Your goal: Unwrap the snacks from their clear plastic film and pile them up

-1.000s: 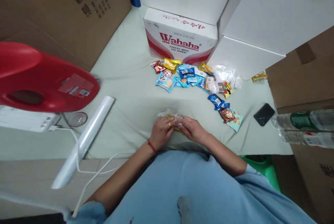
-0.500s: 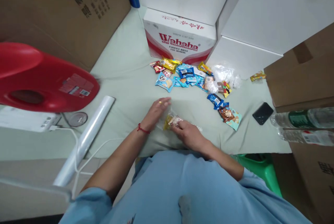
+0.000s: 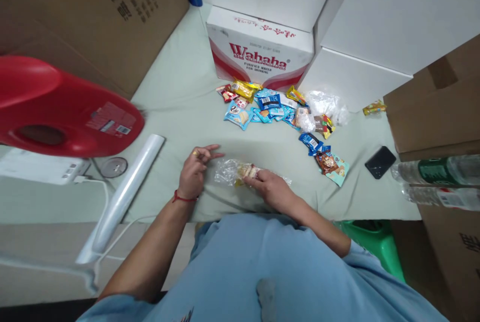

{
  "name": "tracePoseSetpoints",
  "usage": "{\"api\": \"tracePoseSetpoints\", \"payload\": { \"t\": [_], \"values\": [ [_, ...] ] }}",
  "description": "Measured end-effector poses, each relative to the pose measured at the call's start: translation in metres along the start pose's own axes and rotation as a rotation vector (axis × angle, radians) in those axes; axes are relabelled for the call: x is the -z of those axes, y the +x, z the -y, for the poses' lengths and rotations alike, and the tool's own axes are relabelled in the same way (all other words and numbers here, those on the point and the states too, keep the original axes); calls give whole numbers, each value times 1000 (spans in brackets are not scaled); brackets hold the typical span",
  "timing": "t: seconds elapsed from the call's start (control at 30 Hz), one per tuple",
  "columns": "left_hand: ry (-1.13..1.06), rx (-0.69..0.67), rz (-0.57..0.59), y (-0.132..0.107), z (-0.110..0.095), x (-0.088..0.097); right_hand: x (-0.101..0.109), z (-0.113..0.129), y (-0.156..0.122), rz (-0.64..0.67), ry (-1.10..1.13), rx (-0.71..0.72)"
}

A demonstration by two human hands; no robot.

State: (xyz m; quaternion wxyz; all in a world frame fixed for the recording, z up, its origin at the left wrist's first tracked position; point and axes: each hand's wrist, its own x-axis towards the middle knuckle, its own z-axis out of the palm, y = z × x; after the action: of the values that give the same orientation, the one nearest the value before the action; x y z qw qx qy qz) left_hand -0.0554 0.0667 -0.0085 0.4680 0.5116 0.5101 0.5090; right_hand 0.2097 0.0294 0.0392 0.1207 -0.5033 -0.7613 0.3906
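Note:
Near the front of the pale green cloth (image 3: 187, 117), my right hand (image 3: 273, 188) grips a small snack packet (image 3: 250, 171) with yellow and reddish printing; its fingers cover part of it. Clear, crinkled plastic wrap (image 3: 227, 172) lies around the packet, sticking out to the left and a little to the right. My left hand (image 3: 195, 169), wearing a ring and a red bracelet, is apart from the wrap on its left side, holding nothing, with some fingers stretched out and others bent. Farther back lie several blue, yellow and red snack packets (image 3: 269, 103).
A Wahaba-style water carton marked "Wahaha" (image 3: 258, 57) stands behind the snacks. At left are a red jug (image 3: 75, 112), a plastic film roll (image 3: 123, 194) and a white power bank (image 3: 41, 166). A phone (image 3: 380, 162) and clear bottles (image 3: 442, 171) lie at right.
My left hand has let go of the wrap and moved left, away from it. The wrap's left end now lies spread on the cloth. My right hand stays on the packet.

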Motion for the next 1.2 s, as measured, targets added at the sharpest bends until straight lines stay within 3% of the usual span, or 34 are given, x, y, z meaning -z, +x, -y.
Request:
{"api": "tracePoseSetpoints", "payload": {
  "t": [0.03,0.1,0.17,0.23,0.3,0.4,0.5,0.6,0.67,0.8,0.87,0.93,1.0,1.1,1.2],
  "values": [
    [6,26,-55,1,-3,-4,-1,0,0,9,24,-25],
    [234,53,-81,3,-7,-10,-2,2,0,32,45,-48],
    [551,51,12,1,-12,-13,-2,4,0,30,51,-58],
    [725,34,137,-5,-18,-12,-1,6,0,21,50,-72],
    [710,48,216,-13,-28,-11,-1,5,1,19,40,-64],
    [594,114,181,-22,-46,-21,-4,1,1,20,6,2],
    [464,179,119,-26,-60,-49,-8,-3,2,37,-93,104],
    [257,250,179,-26,-62,-78,-6,-3,-2,53,-202,210],
    [233,190,233,-28,-58,-89,-1,-5,-9,50,-221,267],
    [477,-145,320,-39,-45,-93,13,-18,-32,17,-52,379],
    [605,-287,363,-49,-37,-93,17,-30,-43,-168,42,257],
    [701,-385,398,-58,-29,-93,15,-41,-49,-415,26,14],
    [777,-447,416,-65,-22,-93,10,-50,-52,-526,-64,-165],
    [881,-491,424,-70,-18,-92,6,-54,-55,-439,-118,-171],
    [970,-500,437,-72,-22,-90,17,-48,-56,-362,-9,-158]
  ]
}}
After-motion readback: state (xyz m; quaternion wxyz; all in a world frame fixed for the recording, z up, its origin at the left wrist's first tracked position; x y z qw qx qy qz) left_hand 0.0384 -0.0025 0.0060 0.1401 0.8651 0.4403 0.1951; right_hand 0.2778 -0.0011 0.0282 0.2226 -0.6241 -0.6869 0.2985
